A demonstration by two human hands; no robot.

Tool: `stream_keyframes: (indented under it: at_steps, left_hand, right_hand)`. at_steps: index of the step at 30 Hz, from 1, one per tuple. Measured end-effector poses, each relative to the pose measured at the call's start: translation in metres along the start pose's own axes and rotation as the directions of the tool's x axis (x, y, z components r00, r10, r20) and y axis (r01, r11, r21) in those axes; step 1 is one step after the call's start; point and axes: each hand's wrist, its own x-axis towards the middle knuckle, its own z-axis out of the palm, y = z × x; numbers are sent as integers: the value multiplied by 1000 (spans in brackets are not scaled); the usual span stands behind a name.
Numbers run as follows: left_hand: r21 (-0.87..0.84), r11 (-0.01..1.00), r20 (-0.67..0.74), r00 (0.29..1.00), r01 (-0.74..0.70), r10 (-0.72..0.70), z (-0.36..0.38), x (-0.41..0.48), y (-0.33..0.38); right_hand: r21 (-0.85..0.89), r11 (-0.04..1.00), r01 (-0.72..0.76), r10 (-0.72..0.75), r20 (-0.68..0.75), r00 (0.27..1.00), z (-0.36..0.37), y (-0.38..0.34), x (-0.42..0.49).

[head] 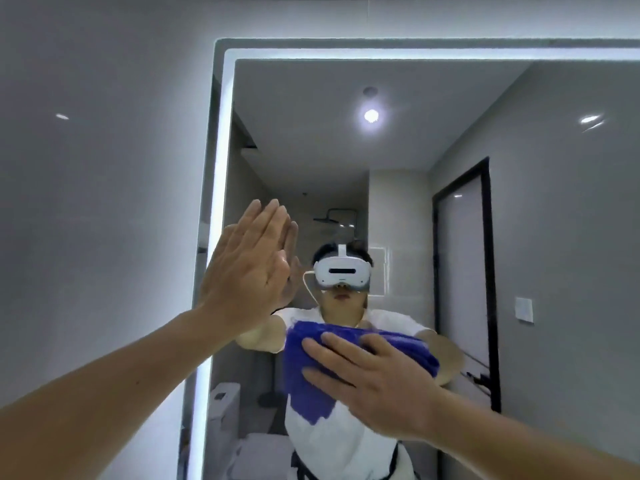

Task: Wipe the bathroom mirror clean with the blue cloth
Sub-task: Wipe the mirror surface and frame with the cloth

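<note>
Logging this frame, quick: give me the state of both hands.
Left hand: open, flat with straight fingers against the mirror.
Right hand: open, spread fingers pressing the blue cloth onto the mirror.

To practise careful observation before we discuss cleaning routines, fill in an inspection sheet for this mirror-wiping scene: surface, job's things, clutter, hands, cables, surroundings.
Surface: mirror, wall-mounted, lit strip along its top and left edges; marks too faint to judge.
Job's things: blue cloth, bunched, pressed on the glass.
Clutter: nothing seen.
Hands: left hand flat on the glass near its left edge, fingers straight; right hand spread over the cloth, pressing it.
Cables: white cable from the headset, in reflection only.
Surroundings: grey wall at left; reflected toilet, shower head, dark-framed door, ceiling light.
</note>
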Motion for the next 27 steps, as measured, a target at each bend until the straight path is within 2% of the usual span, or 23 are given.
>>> stream_keyframes:
  at_steps: [1,2,3,4,6,7,9,10,11,12,15,17,20,22,23,24,25,26,27]
  left_hand:
    - [4,1000,-14,1000,3,-2,-6,-5,-4]
    - [14,1000,-34,999,5,-5,-12,-8,-10]
    - [27,999,-44,999,18,-17,-18,-11,-16]
    - [36,998,-44,998,47,-45,-22,-13,-24]
    - [49,993,-52,993,107,-104,-27,-18,-43]
    - [52,991,-59,991,125,-122,-29,-20,-52]
    - [60,987,-71,987,148,-144,-31,-22,-67]
    - [67,986,-74,986,153,-148,-31,-24,-72]
    - [70,985,-78,985,159,-153,-31,-25,-77]
    - [70,983,-84,983,167,-161,-31,-27,-79]
    - [69,983,-88,982,172,-165,-31,-33,-86]
    - [70,982,-88,982,176,-169,-33,-38,-89]
    - [83,975,-41,979,205,-202,-35,-47,-93]
    - [92,970,-4,974,226,-226,-36,-52,-95]
    - [102,969,3,974,224,-226,-36,-54,-95]
    - [110,969,-2,975,221,-222,-38,-56,-97]
    - [108,970,-10,976,218,-219,-40,-58,-98]
    - [100,971,-16,976,218,-217,-42,-59,-100]
    - [92,971,-20,975,220,-219,-44,-61,-101]
  right_hand:
    - [-37,996,85,-84,29,996,-1,16,-5]
    - [-78,993,87,-86,17,996,-4,36,-4]
    - [-112,994,-16,12,-34,999,-7,58,4]
    - [-121,973,-199,185,-119,976,-12,78,17]
    - [-55,833,-551,523,-250,815,-27,108,58]
    - [-15,752,-659,630,-275,726,-35,114,82]
    - [81,621,-780,764,-285,579,-46,109,129]
    - [128,572,-810,804,-282,523,-49,98,148]
    - [161,552,-818,821,-275,500,-49,84,162]
    - [170,580,-797,805,-270,529,-45,64,171]
    - [153,798,-583,603,-222,767,-24,-10,171]
    - [127,900,-418,435,-177,883,-10,-53,154]
    - [112,971,-210,217,-52,975,0,-79,125]
    - [52,998,-34,35,-11,999,-4,-67,114]
    - [11,1000,5,-5,-2,1000,-8,-52,113]
    - [-38,999,-28,27,-15,1000,-14,-30,119]
    - [-77,987,-139,134,-59,989,-21,-5,130]
    - [-93,950,-297,285,-128,950,-29,21,146]
    - [-75,887,-456,437,-185,880,-39,43,165]
